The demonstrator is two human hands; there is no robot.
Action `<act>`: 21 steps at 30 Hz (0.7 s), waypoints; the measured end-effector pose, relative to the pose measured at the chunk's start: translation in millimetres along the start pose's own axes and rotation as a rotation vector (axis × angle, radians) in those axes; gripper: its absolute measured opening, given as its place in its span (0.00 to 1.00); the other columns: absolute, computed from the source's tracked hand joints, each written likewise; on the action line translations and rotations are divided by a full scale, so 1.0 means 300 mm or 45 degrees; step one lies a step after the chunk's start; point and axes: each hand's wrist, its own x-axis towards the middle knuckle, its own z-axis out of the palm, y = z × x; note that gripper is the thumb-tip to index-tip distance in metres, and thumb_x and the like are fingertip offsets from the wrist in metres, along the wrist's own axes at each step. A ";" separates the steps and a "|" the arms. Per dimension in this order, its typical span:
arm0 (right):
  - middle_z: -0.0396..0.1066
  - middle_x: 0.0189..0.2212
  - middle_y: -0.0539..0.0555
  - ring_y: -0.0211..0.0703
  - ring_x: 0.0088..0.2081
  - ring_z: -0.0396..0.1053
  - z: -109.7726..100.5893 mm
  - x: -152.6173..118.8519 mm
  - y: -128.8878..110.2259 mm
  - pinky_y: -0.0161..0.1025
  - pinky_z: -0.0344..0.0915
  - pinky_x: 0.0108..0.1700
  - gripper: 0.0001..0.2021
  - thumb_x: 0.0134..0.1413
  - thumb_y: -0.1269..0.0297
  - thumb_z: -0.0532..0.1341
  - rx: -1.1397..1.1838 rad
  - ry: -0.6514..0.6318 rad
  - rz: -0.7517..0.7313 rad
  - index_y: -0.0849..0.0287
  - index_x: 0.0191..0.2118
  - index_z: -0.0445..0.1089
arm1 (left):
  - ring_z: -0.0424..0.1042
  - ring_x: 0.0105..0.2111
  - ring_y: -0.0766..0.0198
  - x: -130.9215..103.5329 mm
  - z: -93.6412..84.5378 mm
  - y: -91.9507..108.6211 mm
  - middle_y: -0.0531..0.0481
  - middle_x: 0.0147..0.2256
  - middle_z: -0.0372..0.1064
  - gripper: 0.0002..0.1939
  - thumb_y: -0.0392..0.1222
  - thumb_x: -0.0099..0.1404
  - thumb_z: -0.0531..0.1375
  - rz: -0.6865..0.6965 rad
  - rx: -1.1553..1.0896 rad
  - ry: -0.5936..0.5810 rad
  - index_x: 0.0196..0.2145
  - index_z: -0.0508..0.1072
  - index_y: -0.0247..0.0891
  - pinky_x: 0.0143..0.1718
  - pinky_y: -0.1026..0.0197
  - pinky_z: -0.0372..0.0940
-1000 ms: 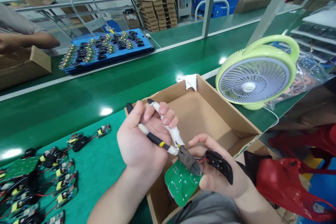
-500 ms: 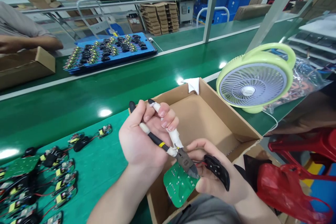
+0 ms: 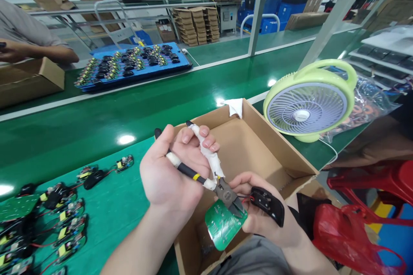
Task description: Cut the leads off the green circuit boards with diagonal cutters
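My left hand (image 3: 174, 172) is closed around the handles of side cutters (image 3: 227, 195), whose grips are black and partly wrapped in white tape. The cutter jaws are slightly parted and lie against the edge of a green circuit board (image 3: 222, 227). My right hand (image 3: 258, 206) pinches that board at its right edge, thumb at the rim, fingers partly hidden behind. A black oval plastic part (image 3: 267, 206) on thin red and black wires rests against the right hand. Both hands are above an open cardboard box (image 3: 248, 142).
Several wired circuit boards (image 3: 69, 223) lie on the green mat at left. A green fan (image 3: 306, 99) stands right of the box. Across the bench are a blue tray (image 3: 129, 62) of boards and another person's arm (image 3: 48, 49). A red stool (image 3: 371, 189) is at right.
The cutter handles have spread apart and the jaws have parted a little at the board's edge. The board has tilted slightly and now catches the light.
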 end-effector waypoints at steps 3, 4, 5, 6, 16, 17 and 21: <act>0.77 0.43 0.49 0.30 0.40 0.73 0.003 0.003 -0.002 0.23 0.66 0.43 0.21 0.51 0.62 0.76 0.027 -0.030 -0.006 0.52 0.49 0.73 | 0.64 0.25 0.66 0.000 -0.003 -0.003 0.46 0.29 0.61 0.17 0.45 0.70 0.49 0.003 -0.020 -0.008 0.25 0.55 0.36 0.26 0.62 0.68; 0.77 0.42 0.49 0.29 0.40 0.73 0.005 0.004 -0.004 0.23 0.66 0.42 0.21 0.51 0.61 0.76 0.040 -0.046 -0.007 0.52 0.49 0.73 | 0.64 0.25 0.66 0.000 -0.003 -0.005 0.46 0.29 0.61 0.17 0.45 0.70 0.49 0.003 -0.024 0.000 0.24 0.55 0.36 0.26 0.62 0.68; 0.76 0.41 0.48 0.29 0.39 0.72 0.007 0.005 -0.006 0.22 0.66 0.41 0.20 0.51 0.61 0.76 0.050 -0.058 -0.008 0.53 0.49 0.74 | 0.64 0.24 0.66 0.000 -0.002 -0.007 0.46 0.29 0.60 0.17 0.45 0.70 0.49 0.002 -0.027 0.009 0.24 0.55 0.36 0.26 0.62 0.68; 0.76 0.41 0.48 0.29 0.39 0.72 0.008 0.005 -0.007 0.22 0.65 0.40 0.20 0.51 0.62 0.76 0.057 -0.064 -0.008 0.53 0.49 0.74 | 0.64 0.24 0.66 0.001 -0.001 -0.009 0.46 0.29 0.61 0.17 0.45 0.69 0.49 0.000 -0.027 0.015 0.24 0.55 0.36 0.25 0.62 0.67; 0.78 0.42 0.53 0.35 0.39 0.74 0.008 -0.001 -0.005 0.29 0.69 0.44 0.20 0.52 0.63 0.76 0.008 -0.029 -0.008 0.55 0.49 0.73 | 0.64 0.24 0.66 -0.001 0.007 -0.006 0.46 0.28 0.60 0.17 0.45 0.70 0.50 -0.035 -0.033 0.014 0.24 0.53 0.37 0.25 0.63 0.67; 0.78 0.42 0.53 0.36 0.40 0.75 0.009 -0.001 -0.005 0.30 0.70 0.45 0.20 0.51 0.62 0.76 0.007 -0.023 -0.004 0.55 0.49 0.72 | 0.64 0.24 0.66 -0.002 0.007 -0.006 0.46 0.28 0.60 0.17 0.45 0.70 0.50 -0.035 -0.025 0.014 0.24 0.52 0.37 0.25 0.63 0.67; 0.77 0.40 0.54 0.40 0.41 0.75 0.010 0.000 -0.009 0.33 0.71 0.46 0.23 0.49 0.58 0.77 0.000 -0.018 0.014 0.56 0.48 0.72 | 0.63 0.24 0.66 -0.006 0.010 -0.010 0.47 0.28 0.59 0.17 0.44 0.69 0.50 -0.063 0.034 0.030 0.25 0.52 0.37 0.25 0.63 0.66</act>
